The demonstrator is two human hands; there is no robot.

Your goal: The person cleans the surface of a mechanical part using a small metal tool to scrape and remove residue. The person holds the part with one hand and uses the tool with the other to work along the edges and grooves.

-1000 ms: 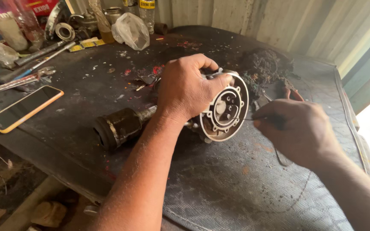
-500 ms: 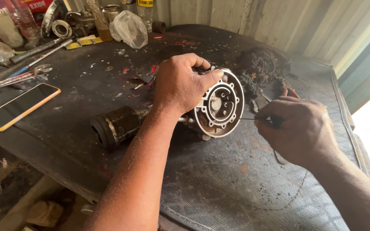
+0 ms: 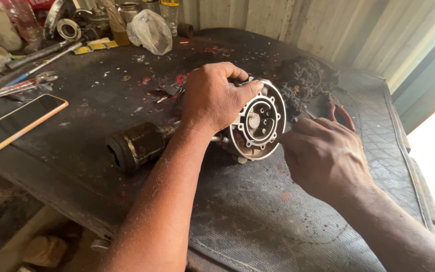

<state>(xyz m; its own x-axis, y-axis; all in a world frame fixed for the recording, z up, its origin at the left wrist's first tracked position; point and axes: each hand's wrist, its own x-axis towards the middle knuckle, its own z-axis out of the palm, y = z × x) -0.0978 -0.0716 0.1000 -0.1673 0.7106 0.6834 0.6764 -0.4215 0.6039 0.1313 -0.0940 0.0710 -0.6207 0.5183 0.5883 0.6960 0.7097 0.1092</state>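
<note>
The left hand (image 3: 212, 100) grips the round grey metal housing plate (image 3: 258, 121) upright on the dark bench (image 3: 258, 211); the right hand (image 3: 323, 156), fingers closed on a thin tool, picks at its face, needing a steady tip.

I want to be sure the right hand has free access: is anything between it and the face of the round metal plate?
Nothing visible is. The right hand sits just right of the round metal plate, whose open face is turned toward it. The left hand grips only the plate's top and back edge. The red-handled pliers lie behind.
</note>
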